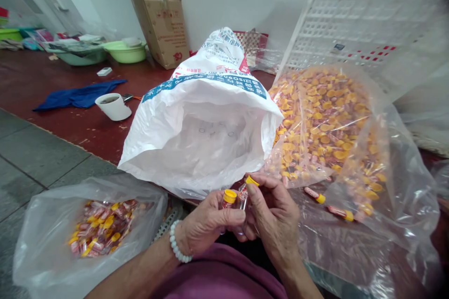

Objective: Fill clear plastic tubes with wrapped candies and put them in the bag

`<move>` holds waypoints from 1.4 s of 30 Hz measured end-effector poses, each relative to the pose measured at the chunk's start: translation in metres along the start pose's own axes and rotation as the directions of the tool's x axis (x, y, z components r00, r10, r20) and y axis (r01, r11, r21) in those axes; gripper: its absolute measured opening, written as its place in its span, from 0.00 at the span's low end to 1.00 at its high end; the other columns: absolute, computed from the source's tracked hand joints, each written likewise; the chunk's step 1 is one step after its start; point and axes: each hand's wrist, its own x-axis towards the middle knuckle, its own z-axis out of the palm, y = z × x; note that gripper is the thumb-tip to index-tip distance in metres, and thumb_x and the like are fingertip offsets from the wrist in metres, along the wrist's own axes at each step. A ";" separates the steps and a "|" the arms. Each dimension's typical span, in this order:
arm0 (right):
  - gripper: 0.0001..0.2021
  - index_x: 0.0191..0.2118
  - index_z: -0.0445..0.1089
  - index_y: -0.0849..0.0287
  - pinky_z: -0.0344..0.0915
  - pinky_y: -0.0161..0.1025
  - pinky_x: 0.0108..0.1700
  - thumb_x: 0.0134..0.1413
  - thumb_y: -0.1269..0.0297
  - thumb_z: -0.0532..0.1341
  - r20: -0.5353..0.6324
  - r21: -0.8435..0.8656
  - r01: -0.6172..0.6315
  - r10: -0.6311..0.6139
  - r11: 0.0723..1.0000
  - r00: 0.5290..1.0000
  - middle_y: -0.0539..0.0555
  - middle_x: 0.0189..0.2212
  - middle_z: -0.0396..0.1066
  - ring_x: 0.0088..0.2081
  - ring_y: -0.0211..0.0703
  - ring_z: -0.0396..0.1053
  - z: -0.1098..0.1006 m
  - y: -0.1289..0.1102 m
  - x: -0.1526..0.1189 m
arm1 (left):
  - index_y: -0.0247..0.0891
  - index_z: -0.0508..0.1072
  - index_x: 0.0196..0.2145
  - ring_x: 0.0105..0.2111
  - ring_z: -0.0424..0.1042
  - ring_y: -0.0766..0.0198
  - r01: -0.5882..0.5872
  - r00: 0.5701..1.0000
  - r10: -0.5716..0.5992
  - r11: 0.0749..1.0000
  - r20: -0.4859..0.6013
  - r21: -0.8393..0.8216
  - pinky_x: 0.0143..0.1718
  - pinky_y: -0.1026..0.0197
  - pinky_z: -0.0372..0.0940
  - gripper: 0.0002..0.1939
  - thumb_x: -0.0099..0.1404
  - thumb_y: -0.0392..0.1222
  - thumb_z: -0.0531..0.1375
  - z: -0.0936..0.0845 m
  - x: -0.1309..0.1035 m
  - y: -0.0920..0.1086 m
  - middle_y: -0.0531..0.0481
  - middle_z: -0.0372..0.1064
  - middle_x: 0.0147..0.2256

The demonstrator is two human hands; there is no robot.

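My left hand (210,215), with a pale bead bracelet at its wrist, is closed round a small clear tube with a yellow cap (230,195). Close beside it, my right hand (275,210) pinches a second tube by its yellow cap (252,181); red print shows below that cap. The lower ends of both tubes are partly hidden by my fingers. Just beyond my hands gapes the mouth of a white woven sack (210,149). Two loose yellow-capped tubes, one nearer (340,213) and one farther (315,195), lie on clear plastic to the right.
A large clear bag of yellow-capped tubes (326,121) fills the right side. At lower left, another plastic bag (42,247) holds more tubes. A white mug (114,107), blue cloth (80,96), cardboard box (164,32) and green basin (124,53) stand or lie on the red surface.
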 end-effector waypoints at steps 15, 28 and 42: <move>0.22 0.41 0.58 0.59 0.66 0.44 0.41 0.39 0.63 0.66 0.229 -0.395 0.474 -0.416 0.787 0.880 0.57 0.36 0.66 0.40 0.47 0.66 -0.002 0.010 -0.004 | 0.28 0.71 0.30 0.26 0.65 0.68 0.040 0.993 -0.034 0.997 -0.111 0.060 0.30 0.66 0.60 0.10 0.54 0.38 0.65 0.008 0.013 0.009 0.48 0.66 0.26; 0.50 0.61 0.46 0.61 0.55 0.52 0.57 0.31 0.62 0.72 0.404 -0.345 0.395 -0.245 0.851 0.881 0.62 0.57 0.55 0.57 0.54 0.55 -0.008 0.020 -0.016 | 0.33 0.70 0.35 0.27 0.65 0.67 0.090 0.984 -0.096 0.995 -0.148 -0.049 0.32 0.63 0.60 0.10 0.54 0.37 0.64 0.005 0.016 -0.002 0.51 0.64 0.27; 0.41 0.59 0.50 0.60 0.59 0.47 0.56 0.38 0.67 0.68 0.401 -0.214 0.305 -0.201 0.928 0.894 0.61 0.55 0.58 0.55 0.50 0.58 -0.003 0.012 -0.017 | 0.32 0.70 0.31 0.27 0.65 0.67 0.082 0.980 -0.095 0.993 -0.175 -0.079 0.31 0.64 0.61 0.06 0.54 0.35 0.62 0.003 0.010 -0.004 0.50 0.65 0.27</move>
